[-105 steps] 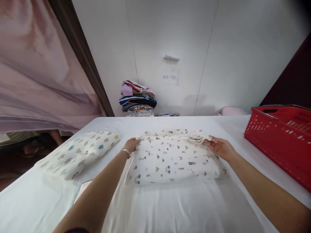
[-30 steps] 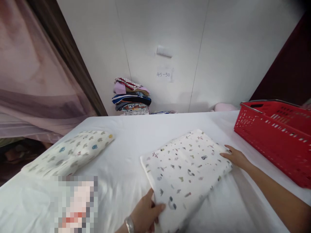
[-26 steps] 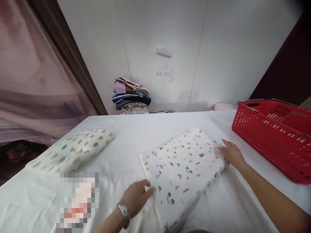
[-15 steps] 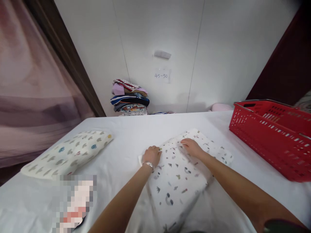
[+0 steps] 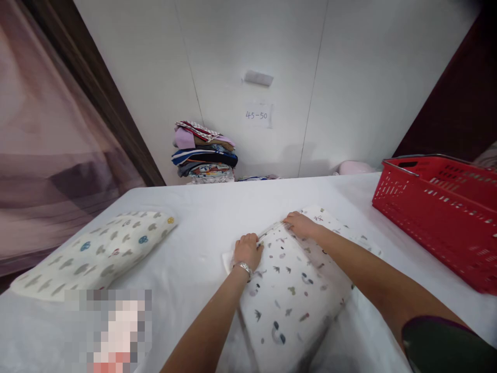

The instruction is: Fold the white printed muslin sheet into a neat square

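Note:
A white cloth with small printed figures [image 5: 287, 290] lies in front of me, its near part hanging toward my body. My left hand [image 5: 247, 252], with a silvery bracelet at the wrist, has its fingers closed on the cloth's far left edge. On the same edge, farther right, my right hand [image 5: 298, 225] grips the cloth, fingers bent over it. Between the two hands the edge runs in a raised, fairly straight line. A flap of the cloth spreads out under and beyond my right forearm.
A cream cloth with mushroom prints [image 5: 112, 248] lies at the left of the white table [image 5: 186, 207]. At the right stands a red plastic basket [image 5: 435, 217]. Folded clothes [image 5: 204, 153] are stacked beyond the far edge, by the wall. A blurred-out patch covers the lower left.
The far left edge of the cloth is now lifted and drawn straight between my hands. My right hand has shifted slightly away and left, onto that edge. The view has shifted a little.

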`<move>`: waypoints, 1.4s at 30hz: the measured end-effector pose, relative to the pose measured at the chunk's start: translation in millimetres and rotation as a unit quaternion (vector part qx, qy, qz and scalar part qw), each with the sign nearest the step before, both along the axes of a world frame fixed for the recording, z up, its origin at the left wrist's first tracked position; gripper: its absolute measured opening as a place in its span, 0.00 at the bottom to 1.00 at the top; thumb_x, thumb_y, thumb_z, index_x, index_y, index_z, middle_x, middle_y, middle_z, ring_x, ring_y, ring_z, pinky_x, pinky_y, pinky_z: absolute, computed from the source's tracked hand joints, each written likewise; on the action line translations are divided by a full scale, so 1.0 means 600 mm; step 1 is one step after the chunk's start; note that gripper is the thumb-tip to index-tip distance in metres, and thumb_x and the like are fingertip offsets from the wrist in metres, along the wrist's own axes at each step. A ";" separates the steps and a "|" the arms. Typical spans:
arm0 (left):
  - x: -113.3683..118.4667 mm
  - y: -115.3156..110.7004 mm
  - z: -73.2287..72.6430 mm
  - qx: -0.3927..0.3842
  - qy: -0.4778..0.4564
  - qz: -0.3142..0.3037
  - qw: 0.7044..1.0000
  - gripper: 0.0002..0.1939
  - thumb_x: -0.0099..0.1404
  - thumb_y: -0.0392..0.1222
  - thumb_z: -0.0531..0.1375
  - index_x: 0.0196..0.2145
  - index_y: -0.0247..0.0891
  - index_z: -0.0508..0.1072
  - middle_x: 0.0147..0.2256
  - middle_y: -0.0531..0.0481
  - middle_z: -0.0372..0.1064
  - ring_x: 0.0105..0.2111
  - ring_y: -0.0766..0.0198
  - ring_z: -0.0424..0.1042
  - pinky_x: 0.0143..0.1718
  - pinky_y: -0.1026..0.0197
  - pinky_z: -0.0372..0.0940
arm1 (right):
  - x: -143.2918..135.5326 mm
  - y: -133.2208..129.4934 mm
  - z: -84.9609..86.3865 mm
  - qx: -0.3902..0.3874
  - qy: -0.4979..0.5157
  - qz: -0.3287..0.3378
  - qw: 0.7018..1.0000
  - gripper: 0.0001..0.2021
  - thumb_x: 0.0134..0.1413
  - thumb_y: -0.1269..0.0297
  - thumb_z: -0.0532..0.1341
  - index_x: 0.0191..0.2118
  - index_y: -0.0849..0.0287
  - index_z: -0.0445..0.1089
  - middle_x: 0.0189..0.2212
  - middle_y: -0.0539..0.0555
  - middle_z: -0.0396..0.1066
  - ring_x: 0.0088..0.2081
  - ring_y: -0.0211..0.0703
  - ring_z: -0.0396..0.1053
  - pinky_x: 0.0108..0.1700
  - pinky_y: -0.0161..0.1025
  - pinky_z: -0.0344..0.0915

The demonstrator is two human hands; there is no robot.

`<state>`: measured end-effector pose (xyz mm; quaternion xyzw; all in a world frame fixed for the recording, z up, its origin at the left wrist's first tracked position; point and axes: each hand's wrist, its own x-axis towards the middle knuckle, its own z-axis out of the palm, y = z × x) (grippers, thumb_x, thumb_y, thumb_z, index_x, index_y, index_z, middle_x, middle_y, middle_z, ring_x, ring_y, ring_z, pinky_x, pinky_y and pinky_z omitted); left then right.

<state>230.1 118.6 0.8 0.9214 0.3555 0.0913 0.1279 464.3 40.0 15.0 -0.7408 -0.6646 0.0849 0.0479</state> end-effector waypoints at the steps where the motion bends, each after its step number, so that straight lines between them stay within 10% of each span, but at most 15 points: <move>1: 0.000 -0.001 -0.001 0.004 -0.004 -0.005 1.000 0.08 0.58 0.42 0.54 0.36 0.39 0.64 0.37 0.47 0.65 0.41 0.59 0.62 0.42 0.57 0.54 | 0.002 0.002 0.000 -0.002 0.002 0.001 1.000 0.19 0.46 0.74 0.54 0.46 0.59 0.68 0.46 0.58 0.64 0.50 0.50 0.56 0.50 0.40 0.54; 19: -0.010 -0.020 -0.007 0.097 -0.046 -0.092 0.990 0.15 0.66 0.43 0.43 0.45 0.39 0.64 0.37 0.45 0.64 0.39 0.59 0.62 0.40 0.57 0.55 | 0.009 -0.004 0.000 0.026 0.013 0.009 1.000 0.19 0.48 0.71 0.55 0.50 0.59 0.63 0.46 0.57 0.63 0.51 0.48 0.55 0.49 0.39 0.54; 42: 0.004 -0.005 -0.009 -0.017 0.031 0.056 0.998 0.18 0.66 0.46 0.40 0.40 0.40 0.66 0.39 0.48 0.64 0.35 0.62 0.66 0.32 0.60 0.59 | 0.008 0.022 -0.019 0.095 -0.001 -0.041 0.995 0.09 0.56 0.68 0.52 0.37 0.58 0.70 0.36 0.55 0.69 0.43 0.43 0.61 0.41 0.35 0.56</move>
